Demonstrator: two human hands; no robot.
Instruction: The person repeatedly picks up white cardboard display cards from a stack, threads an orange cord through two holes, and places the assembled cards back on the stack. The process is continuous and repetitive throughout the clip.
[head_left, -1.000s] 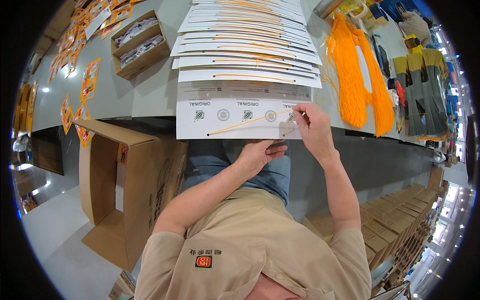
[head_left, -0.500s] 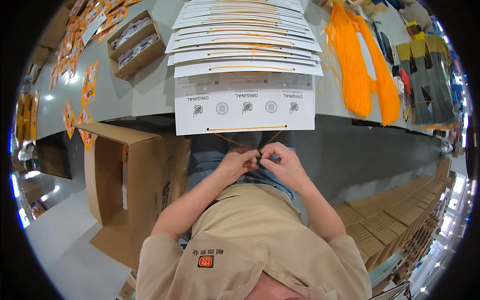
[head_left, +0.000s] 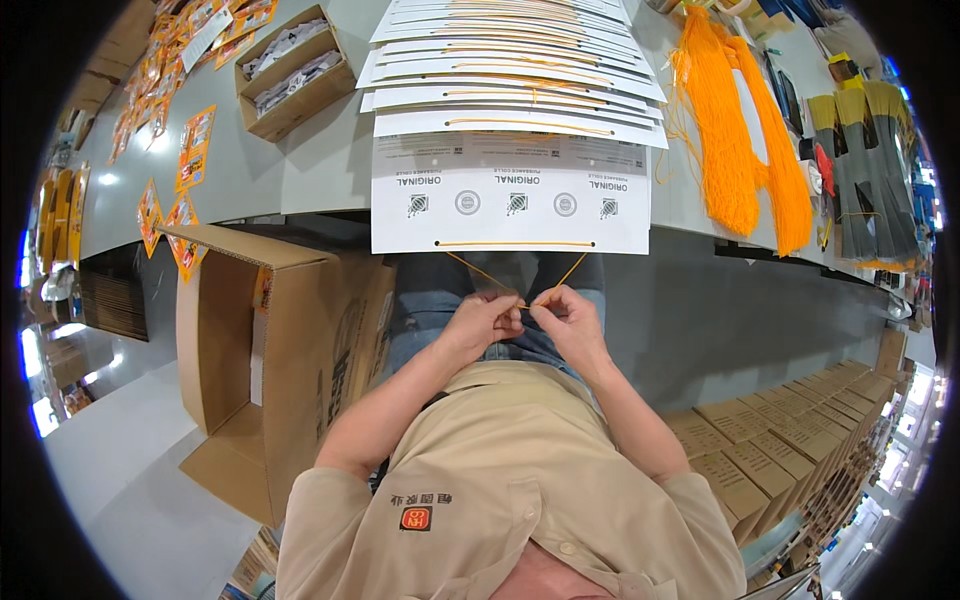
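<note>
An orange cord [head_left: 477,270] hangs in two strands from under the near edge of a white printed card [head_left: 510,215] and runs down to my hands. Over my lap, my left hand [head_left: 488,318] pinches one strand of it. Close beside it my right hand [head_left: 564,312] pinches the other, its fingertips almost meeting the left ones. A short piece of cord crosses between the fingertips; whether it is knotted is too small to tell. Along the card's near edge the cord passes through two holes. Behind lies a fanned stack of white cards [head_left: 515,70], each threaded with orange cord.
Bundles of orange cord [head_left: 715,130] lie right of the stack, with brushes [head_left: 865,170] beyond. A divided box [head_left: 293,75] and scattered orange packets [head_left: 197,147] are at the left. An open carton [head_left: 300,340] stands by my left arm; rows of cartons [head_left: 760,450] stand at the right.
My hands have drawn the cord ends up so the strands show more fully, and the fingers have shifted on them. The whole view has moved slightly.
</note>
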